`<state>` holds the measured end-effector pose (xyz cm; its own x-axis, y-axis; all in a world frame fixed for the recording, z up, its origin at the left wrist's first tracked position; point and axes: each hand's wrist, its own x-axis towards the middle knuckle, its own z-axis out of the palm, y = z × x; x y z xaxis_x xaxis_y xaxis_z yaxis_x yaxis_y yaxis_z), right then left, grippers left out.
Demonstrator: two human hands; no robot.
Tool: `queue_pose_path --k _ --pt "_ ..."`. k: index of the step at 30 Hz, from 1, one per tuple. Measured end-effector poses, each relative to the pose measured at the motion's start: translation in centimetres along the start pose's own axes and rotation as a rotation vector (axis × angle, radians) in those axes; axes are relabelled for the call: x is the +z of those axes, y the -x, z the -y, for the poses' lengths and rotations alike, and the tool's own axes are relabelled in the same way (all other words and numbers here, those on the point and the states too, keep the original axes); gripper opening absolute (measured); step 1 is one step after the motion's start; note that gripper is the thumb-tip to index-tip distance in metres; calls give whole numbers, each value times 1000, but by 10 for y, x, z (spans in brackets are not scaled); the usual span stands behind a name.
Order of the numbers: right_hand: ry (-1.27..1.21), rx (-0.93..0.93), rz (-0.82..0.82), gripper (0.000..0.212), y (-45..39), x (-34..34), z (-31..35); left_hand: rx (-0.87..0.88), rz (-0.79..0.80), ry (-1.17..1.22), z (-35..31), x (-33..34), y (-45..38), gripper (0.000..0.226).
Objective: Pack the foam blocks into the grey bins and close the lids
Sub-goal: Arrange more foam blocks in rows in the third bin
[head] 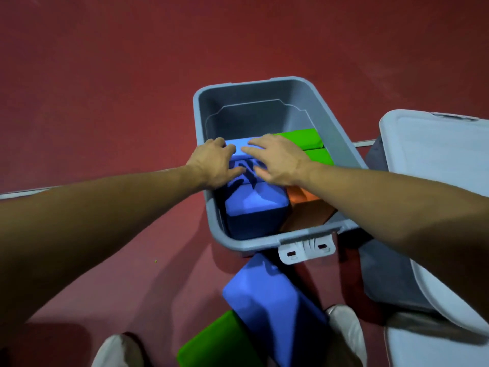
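Note:
An open grey bin (203, 123) stands on the red floor ahead of me. Inside it are blue foam blocks (255, 207) on the left, green blocks (304, 139) at the right rear and an orange block (307, 207) at the right front. My left hand (214, 165) and my right hand (275, 160) both rest with spread fingers on the top blue block (238, 145) in the bin, pressing on it from either side. Another blue block (267, 298) and a green block (217, 343) lie on the floor near my feet.
A second grey bin (383, 274) with a pale lid (434, 165) lying over it stands at the right. A latch tab (307, 250) sticks out from the open bin's near rim. My shoes (344, 327) flank the loose blocks. A white line crosses the floor.

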<state>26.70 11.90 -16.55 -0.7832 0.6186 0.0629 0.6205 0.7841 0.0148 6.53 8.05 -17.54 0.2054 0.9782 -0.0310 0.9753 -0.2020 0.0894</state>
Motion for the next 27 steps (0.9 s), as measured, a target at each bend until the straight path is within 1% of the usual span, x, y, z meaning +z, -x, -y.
queue_pose_path --k 4,8,10,12,14,16,18,20,21,24,27 --pt "-27 -122 -97 45 10 -12 48 -5 -191 -12 -10 -9 47 40" --pt "-105 -190 -185 46 30 -17 93 -3 -271 14 -5 -8 108 32" --pt "-140 -230 -199 45 44 -17 114 10 -267 70 0 -2 139 31" --pt "-178 -274 -209 43 59 -15 132 48 -224 94 4 9 170 35" --pt "-211 -340 -208 44 76 -9 148 85 -152 107 6 24 198 39" --pt "-232 -419 -200 47 93 -1 161 84 -64 114 6 41 221 43" --pt "-274 -488 -154 49 107 9 172 53 16 133 4 56 238 48" --pt "-302 -517 -53 52 119 22 178 11 105 152 -1 69 249 53" --pt "-294 -516 25 55 123 28 180 -7 157 169 -4 76 253 55" --pt "-271 -389 270 70 127 44 185 -35 361 275 -15 92 259 66" --pt "-313 -232 476 85 125 66 185 -24 530 299 -29 105 260 65"
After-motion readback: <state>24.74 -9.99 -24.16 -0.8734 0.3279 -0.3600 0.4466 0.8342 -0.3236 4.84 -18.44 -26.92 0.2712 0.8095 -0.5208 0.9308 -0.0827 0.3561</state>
